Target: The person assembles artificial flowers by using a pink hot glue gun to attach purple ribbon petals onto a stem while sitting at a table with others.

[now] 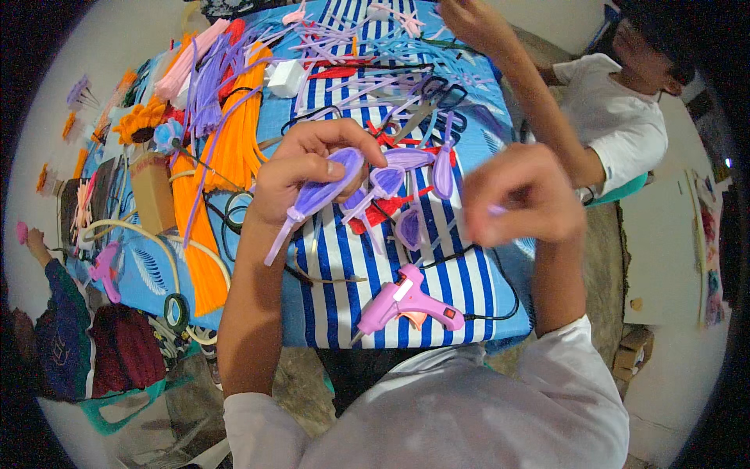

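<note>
My left hand (319, 167) pinches a purple pipe-cleaner petal (333, 179) with a lighter rim, its twisted stem pointing down toward me. My right hand (524, 196) is raised at the right, blurred, its fingers curled with a small bit of light purple showing between them; what it holds is unclear. Between the hands, several more purple petals (410, 225) lie on the striped cloth (337, 319), some over red pipe cleaners (381, 216). A pink hot glue gun (404, 299) lies nearest my body, nozzle toward the lower left, its cord running off to the right.
Scissors (430, 108) lie beyond the petals. Orange pipe-cleaner bundles (231, 152), a cardboard box (153, 193) and tape (176, 311) are at the left. Another person (612, 117) sits at the upper right, an arm over the table; one more (64, 328) is at the far left.
</note>
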The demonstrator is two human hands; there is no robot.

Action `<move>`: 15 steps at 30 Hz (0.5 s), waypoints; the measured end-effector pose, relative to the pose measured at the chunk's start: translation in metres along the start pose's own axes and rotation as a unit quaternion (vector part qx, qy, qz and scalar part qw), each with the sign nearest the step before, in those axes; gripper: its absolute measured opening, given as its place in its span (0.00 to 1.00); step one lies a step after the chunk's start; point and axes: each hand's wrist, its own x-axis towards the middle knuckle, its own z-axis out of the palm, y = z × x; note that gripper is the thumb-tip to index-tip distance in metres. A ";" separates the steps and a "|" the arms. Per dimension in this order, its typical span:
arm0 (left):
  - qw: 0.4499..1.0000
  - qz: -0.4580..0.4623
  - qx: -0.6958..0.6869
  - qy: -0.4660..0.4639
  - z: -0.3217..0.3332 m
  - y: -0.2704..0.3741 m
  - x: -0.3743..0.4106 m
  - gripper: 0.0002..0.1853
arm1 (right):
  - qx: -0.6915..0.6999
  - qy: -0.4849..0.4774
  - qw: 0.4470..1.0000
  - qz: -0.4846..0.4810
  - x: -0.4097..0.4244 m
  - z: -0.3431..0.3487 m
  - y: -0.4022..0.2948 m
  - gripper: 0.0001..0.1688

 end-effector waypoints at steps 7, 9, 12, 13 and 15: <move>0.999 0.034 -0.004 0.040 0.004 -0.001 0.000 0.27 | 0.053 0.320 0.922 -0.212 -0.173 0.005 -0.119 0.07; 0.999 0.021 -0.018 0.043 0.004 -0.005 0.000 0.28 | -0.005 0.426 0.894 -0.135 -0.247 -0.005 -0.144 0.07; 0.999 0.019 -0.014 0.040 0.010 -0.010 0.008 0.28 | -0.082 0.588 0.802 0.065 -0.348 -0.023 -0.160 0.10; 0.999 0.024 -0.007 0.043 0.008 -0.009 0.006 0.28 | -0.093 0.616 0.771 0.133 -0.367 -0.031 -0.158 0.11; 0.999 0.030 -0.002 0.045 0.006 -0.009 0.006 0.28 | -0.127 0.634 0.723 0.243 -0.385 -0.042 -0.157 0.14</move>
